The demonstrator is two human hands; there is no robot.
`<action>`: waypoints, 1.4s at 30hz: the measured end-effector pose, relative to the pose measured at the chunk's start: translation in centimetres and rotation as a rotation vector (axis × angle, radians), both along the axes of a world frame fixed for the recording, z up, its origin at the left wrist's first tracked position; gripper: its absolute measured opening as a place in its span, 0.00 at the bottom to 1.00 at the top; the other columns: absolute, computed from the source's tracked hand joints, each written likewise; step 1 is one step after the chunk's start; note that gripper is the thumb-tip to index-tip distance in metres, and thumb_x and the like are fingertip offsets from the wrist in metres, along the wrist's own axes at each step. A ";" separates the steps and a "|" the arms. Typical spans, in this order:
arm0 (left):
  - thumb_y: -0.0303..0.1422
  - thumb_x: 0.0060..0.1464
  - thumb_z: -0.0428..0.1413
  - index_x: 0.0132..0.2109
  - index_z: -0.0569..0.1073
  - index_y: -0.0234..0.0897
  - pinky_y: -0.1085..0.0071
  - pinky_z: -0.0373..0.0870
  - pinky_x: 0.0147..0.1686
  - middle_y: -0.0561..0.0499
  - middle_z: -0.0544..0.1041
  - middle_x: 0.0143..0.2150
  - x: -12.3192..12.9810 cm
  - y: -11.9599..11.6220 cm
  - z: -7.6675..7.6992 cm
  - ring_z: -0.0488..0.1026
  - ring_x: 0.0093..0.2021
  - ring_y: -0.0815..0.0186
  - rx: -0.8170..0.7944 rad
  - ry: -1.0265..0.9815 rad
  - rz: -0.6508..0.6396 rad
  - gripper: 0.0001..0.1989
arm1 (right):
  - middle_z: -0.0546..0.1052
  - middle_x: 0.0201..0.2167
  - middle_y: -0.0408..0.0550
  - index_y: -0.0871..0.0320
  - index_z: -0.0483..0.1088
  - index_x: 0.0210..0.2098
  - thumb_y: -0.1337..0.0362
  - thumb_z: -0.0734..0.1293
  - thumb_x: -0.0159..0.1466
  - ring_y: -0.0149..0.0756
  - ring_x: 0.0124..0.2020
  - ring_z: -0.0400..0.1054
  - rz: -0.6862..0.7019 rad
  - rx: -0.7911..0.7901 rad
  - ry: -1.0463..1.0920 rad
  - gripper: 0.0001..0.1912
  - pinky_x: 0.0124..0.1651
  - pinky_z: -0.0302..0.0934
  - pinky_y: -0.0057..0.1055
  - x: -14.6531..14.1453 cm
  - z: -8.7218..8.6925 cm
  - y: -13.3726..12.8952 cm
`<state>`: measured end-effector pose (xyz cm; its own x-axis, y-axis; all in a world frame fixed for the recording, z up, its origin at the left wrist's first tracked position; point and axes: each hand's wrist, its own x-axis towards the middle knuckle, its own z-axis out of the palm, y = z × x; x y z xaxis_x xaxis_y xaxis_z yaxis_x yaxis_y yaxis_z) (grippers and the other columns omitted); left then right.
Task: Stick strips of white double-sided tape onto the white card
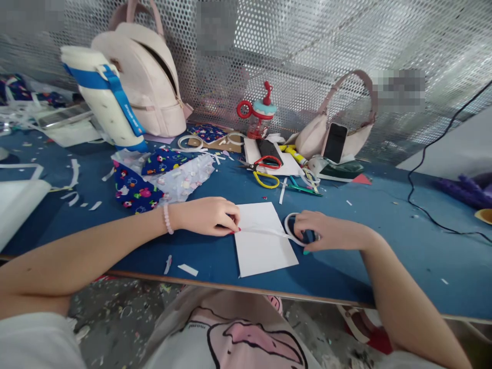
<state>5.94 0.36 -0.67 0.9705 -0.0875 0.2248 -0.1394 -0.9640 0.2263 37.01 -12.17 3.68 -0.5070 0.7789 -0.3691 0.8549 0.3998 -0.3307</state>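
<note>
A white rectangular card or board (261,256) lies on the blue table in front of me. Across it stretches a strip of whitish tape (265,231) running from a roll of tape (289,225) at its right. My left hand (209,216) pinches the tape's loose end at the card's left edge, thumb and finger together. Around the roll curls my right hand (326,231), with fingers inside the ring and the thumb below it. Crumpled patterned fabric or paper (138,187) in dark blue lies beyond my left hand.
Red and yellow scissors (265,171) lie beyond the card, near green tweezers-like tool (305,190) and a phone (335,142) leaning on a bag (311,136). A tall bottle (102,97), backpack (154,77) and red-lidded cup (259,115) stand behind. A black cable (417,159) crosses the right.
</note>
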 end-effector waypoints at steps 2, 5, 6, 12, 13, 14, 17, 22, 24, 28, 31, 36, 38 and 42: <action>0.28 0.63 0.52 0.42 0.79 0.39 0.67 0.65 0.43 0.46 0.79 0.42 0.0 0.0 0.0 0.74 0.40 0.64 0.005 -0.018 -0.007 0.10 | 0.72 0.36 0.46 0.56 0.67 0.32 0.61 0.63 0.63 0.38 0.41 0.64 0.017 -0.018 0.075 0.06 0.47 0.57 0.37 0.8 0.0 0.0; 0.28 0.63 0.52 0.41 0.79 0.38 0.67 0.65 0.42 0.46 0.79 0.41 0.1 -0.1 -0.1 0.75 0.40 0.64 0.019 -0.035 -0.015 0.10 | 0.74 0.37 0.47 0.56 0.68 0.34 0.60 0.61 0.64 0.36 0.38 0.66 -0.081 0.005 0.144 0.08 0.42 0.60 0.34 2.1 0.1 0.1; 0.28 0.63 0.52 0.41 0.79 0.38 0.67 0.65 0.42 0.46 0.79 0.41 0.1 -0.1 -0.1 0.75 0.40 0.64 0.023 -0.037 -0.017 0.10 | 0.74 0.35 0.47 0.56 0.68 0.34 0.59 0.60 0.65 0.36 0.36 0.66 -0.126 0.032 0.156 0.09 0.38 0.61 0.33 2.6 0.0 0.1; 0.30 0.65 0.48 0.39 0.78 0.37 0.66 0.65 0.42 0.45 0.79 0.41 0.2 -0.7 0.0 0.74 0.42 0.63 0.067 -0.050 -0.008 0.13 | 0.77 0.29 0.48 0.56 0.72 0.33 0.57 0.62 0.64 0.35 0.29 0.69 -0.255 0.418 0.277 0.11 0.32 0.62 0.31 3.4 -0.8 0.4; 0.30 0.65 0.47 0.38 0.78 0.37 0.65 0.65 0.42 0.44 0.79 0.41 0.2 -0.7 -0.1 0.74 0.43 0.62 0.068 -0.053 -0.007 0.14 | 0.78 0.30 0.49 0.56 0.73 0.34 0.58 0.62 0.64 0.35 0.29 0.69 -0.257 0.492 0.277 0.11 0.32 0.62 0.31 3.3 -1.0 0.6; 0.30 0.65 0.47 0.39 0.78 0.37 0.65 0.65 0.42 0.44 0.78 0.41 0.2 -0.8 -0.1 0.74 0.43 0.62 0.064 -0.053 -0.008 0.14 | 0.78 0.31 0.50 0.56 0.74 0.34 0.58 0.61 0.64 0.36 0.30 0.70 -0.241 0.558 0.264 0.12 0.33 0.63 0.31 3.2 -1.2 0.7; 0.30 0.64 0.47 0.40 0.77 0.38 0.65 0.65 0.43 0.44 0.78 0.41 0.3 -0.8 -0.1 0.73 0.43 0.62 0.035 -0.041 -0.015 0.13 | 0.78 0.28 0.49 0.56 0.75 0.32 0.60 0.60 0.66 0.37 0.30 0.70 -0.119 0.714 0.150 0.14 0.36 0.61 0.33 2.9 -1.5 0.9; 0.29 0.64 0.48 0.41 0.77 0.36 0.64 0.67 0.43 0.43 0.77 0.41 0.4 -0.7 -0.2 0.74 0.41 0.62 0.018 -0.064 -0.027 0.12 | 0.74 0.22 0.46 0.57 0.73 0.26 0.62 0.60 0.66 0.35 0.27 0.68 -0.032 0.844 -0.053 0.16 0.34 0.55 0.33 2.5 -1.5 0.8; 0.28 0.63 0.48 0.40 0.77 0.36 0.64 0.67 0.43 0.44 0.77 0.40 0.5 -0.8 -0.3 0.74 0.40 0.62 0.015 -0.077 -0.026 0.12 | 0.74 0.22 0.46 0.57 0.72 0.25 0.64 0.60 0.65 0.35 0.27 0.68 -0.025 0.866 -0.087 0.15 0.34 0.54 0.32 2.2 -1.5 0.7; 0.29 0.64 0.49 0.42 0.78 0.37 0.65 0.68 0.42 0.43 0.76 0.40 0.7 -0.9 -0.4 0.73 0.39 0.62 -0.006 -0.080 -0.004 0.12 | 0.72 0.21 0.45 0.57 0.71 0.23 0.67 0.60 0.62 0.34 0.26 0.65 -0.020 0.883 -0.123 0.13 0.34 0.51 0.32 1.6 -1.4 0.5; 0.29 0.64 0.48 0.46 0.78 0.37 0.67 0.68 0.40 0.43 0.76 0.39 0.9 -1.0 -0.6 0.73 0.39 0.62 -0.048 -0.061 0.020 0.13 | 0.71 0.20 0.45 0.57 0.69 0.22 0.68 0.60 0.60 0.34 0.25 0.63 -0.016 0.893 -0.120 0.12 0.33 0.50 0.32 1.4 -1.3 0.4; 0.29 0.64 0.48 0.50 0.77 0.37 0.68 0.65 0.40 0.46 0.74 0.37 1.3 -1.0 -0.7 0.71 0.38 0.63 -0.096 0.009 0.064 0.14 | 0.67 0.18 0.43 0.57 0.67 0.20 0.69 0.60 0.59 0.33 0.25 0.61 0.001 0.907 -0.121 0.12 0.33 0.49 0.32 1.3 -1.2 0.4; 0.28 0.63 0.49 0.51 0.76 0.36 0.68 0.64 0.40 0.46 0.74 0.37 1.4 -1.1 -0.7 0.70 0.38 0.63 -0.081 0.024 0.065 0.14 | 0.68 0.19 0.44 0.57 0.67 0.20 0.69 0.61 0.59 0.33 0.25 0.61 0.005 0.898 -0.118 0.12 0.33 0.50 0.31 1.4 -1.3 0.4; 0.28 0.64 0.50 0.55 0.74 0.37 0.67 0.60 0.43 0.46 0.75 0.41 1.5 -1.5 -0.5 0.70 0.42 0.63 -0.027 0.068 0.088 0.15 | 0.69 0.19 0.44 0.57 0.67 0.21 0.69 0.60 0.60 0.33 0.25 0.62 0.004 0.877 -0.110 0.12 0.34 0.50 0.32 1.6 -1.4 0.5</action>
<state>7.45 -1.14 -1.14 0.9873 0.0040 0.1590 -0.0377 -0.9653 0.2586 38.58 -11.67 2.29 -0.5070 0.8030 0.3133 0.8619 0.4738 0.1806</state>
